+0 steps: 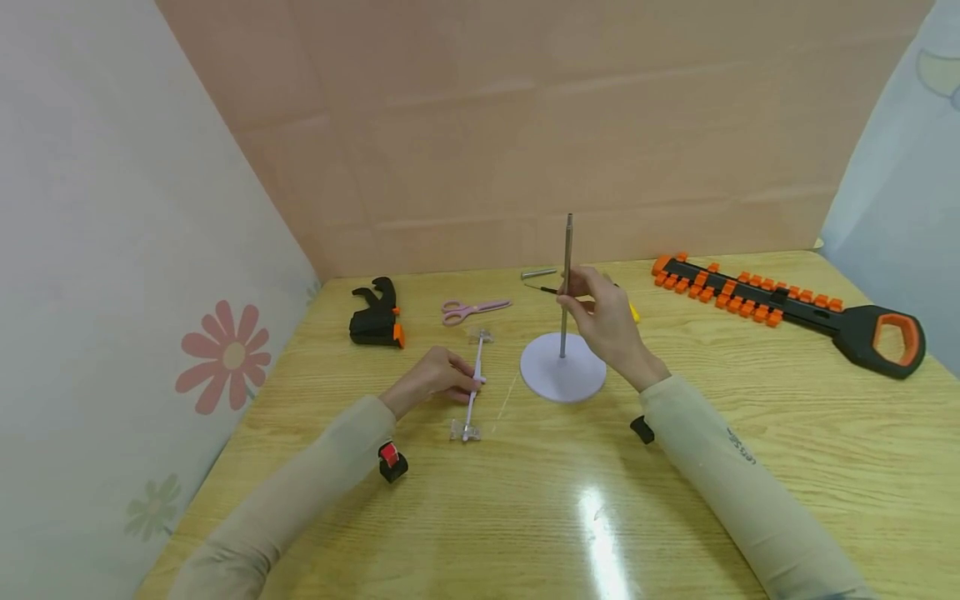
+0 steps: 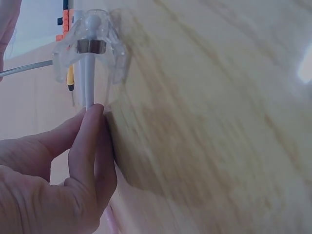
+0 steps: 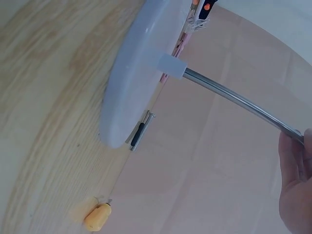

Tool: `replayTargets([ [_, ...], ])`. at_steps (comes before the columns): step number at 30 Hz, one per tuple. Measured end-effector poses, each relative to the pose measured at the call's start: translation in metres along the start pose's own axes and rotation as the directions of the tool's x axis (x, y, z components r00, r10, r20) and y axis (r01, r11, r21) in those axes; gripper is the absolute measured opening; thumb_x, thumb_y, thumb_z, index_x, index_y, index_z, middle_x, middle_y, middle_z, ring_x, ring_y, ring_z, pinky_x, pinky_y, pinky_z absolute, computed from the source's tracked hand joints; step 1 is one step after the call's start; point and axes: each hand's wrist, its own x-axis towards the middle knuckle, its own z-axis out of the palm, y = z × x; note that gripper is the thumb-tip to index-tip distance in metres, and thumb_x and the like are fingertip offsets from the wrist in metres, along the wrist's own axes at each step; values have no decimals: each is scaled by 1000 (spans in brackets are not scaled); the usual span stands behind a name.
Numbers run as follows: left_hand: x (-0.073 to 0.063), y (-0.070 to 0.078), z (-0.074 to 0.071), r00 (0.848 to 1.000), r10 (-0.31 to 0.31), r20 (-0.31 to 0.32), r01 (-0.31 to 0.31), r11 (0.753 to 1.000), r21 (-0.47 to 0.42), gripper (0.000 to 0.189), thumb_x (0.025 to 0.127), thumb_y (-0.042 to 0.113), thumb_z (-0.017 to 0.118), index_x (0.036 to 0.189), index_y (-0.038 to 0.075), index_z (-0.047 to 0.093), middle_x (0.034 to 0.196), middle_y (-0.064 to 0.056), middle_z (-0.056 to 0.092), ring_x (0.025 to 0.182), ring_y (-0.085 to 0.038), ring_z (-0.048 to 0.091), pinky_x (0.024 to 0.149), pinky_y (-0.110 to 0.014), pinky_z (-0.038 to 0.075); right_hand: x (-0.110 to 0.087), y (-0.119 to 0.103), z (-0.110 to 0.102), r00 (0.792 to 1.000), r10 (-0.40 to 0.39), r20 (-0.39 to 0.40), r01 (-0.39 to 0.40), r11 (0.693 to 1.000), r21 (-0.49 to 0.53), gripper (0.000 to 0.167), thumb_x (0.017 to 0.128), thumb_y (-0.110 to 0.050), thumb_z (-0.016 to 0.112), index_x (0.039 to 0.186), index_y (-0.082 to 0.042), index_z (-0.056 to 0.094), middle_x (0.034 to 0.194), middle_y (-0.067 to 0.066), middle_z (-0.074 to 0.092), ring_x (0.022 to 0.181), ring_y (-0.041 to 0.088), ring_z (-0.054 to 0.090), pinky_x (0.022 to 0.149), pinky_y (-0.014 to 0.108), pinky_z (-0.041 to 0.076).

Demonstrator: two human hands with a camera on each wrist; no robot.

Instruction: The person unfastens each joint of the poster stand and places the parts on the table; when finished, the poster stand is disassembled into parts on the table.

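My left hand (image 1: pixel 435 375) pinches the middle of a slim lilac hanger bar (image 1: pixel 472 408), low over the table. The bar has a clear plastic clip (image 1: pixel 466 431) at each end; one clip (image 2: pixel 90 46) with a metal band shows large in the left wrist view. With thumb and fingers, my right hand (image 1: pixel 606 321) holds a thin metal rod (image 1: pixel 567 250) partway up. The rod stands upright from a round lilac base (image 1: pixel 555 383). In the right wrist view a short collar (image 3: pixel 172 66) joins the rod (image 3: pixel 234 97) to the base (image 3: pixel 131 83).
Lilac scissors (image 1: pixel 453 315) and a black and orange clamp (image 1: pixel 373 323) lie at the back left. A short metal tube (image 1: pixel 538 273) and a thin black-handled tool (image 1: pixel 547 289) lie behind the base. A yellow handle (image 3: pixel 97 217) and a long black and orange tool (image 1: pixel 750 292) are farther right.
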Motion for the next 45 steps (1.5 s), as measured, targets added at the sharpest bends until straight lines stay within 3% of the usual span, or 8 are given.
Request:
replayTargets([
  [14,-3,-5,0,997,69,-15,-68,995,74,22,80,-4,72,99,-9,64,85,-17,67,67,-19,67,64,-31,57,-1,2,1,1000,2,4,-2,1000,3,31,83,8,66,113,4,56,91,15,64,81,23,65,67,26,55],
  [18,-7,-3,-2,985,161,-64,-146,970,195,21,83,7,73,101,-3,65,85,-13,67,70,-21,65,65,-33,56,-1,3,2,999,30,12,-31,999,23,31,84,7,66,112,3,57,92,15,64,82,23,64,69,24,55],
  [22,-6,11,-1,933,353,-65,-298,861,412,23,84,16,73,100,2,67,88,-8,64,76,-23,61,66,-33,52,-1,4,1,991,124,44,-126,990,65,27,86,2,66,111,2,59,95,16,64,86,29,65,72,25,55],
  [26,11,30,14,858,492,146,-484,683,547,31,82,16,75,108,0,65,100,-10,63,91,-23,58,76,-31,50,-1,3,-3,972,212,97,-221,971,94,25,88,-4,65,111,2,60,99,17,63,91,32,64,75,27,54],
  [29,30,42,32,805,488,338,-585,560,586,39,81,19,77,115,4,64,115,-8,59,104,-23,56,86,-30,47,-1,4,-5,963,243,119,-255,961,102,23,89,-5,64,110,2,59,101,16,62,93,31,64,76,27,54],
  [32,47,50,49,768,446,460,-638,470,610,46,77,25,80,118,10,64,125,-4,53,114,-20,50,93,-28,43,-1,5,-7,957,259,129,-272,957,98,21,89,-5,64,109,2,59,102,16,61,94,30,63,76,27,54],
  [40,61,56,66,792,335,510,-610,398,685,69,72,29,84,131,10,55,135,-8,44,122,-23,42,99,-31,39,-1,5,-7,951,265,158,-284,952,111,22,88,-5,65,108,2,59,105,20,61,95,32,63,81,36,53],
  [45,64,54,62,785,311,535,-619,417,665,64,74,28,83,129,8,58,138,-6,43,127,-24,37,104,-32,34,0,8,-8,956,243,166,-263,958,113,20,87,-4,65,105,3,59,102,19,63,93,32,65,79,34,54],
])
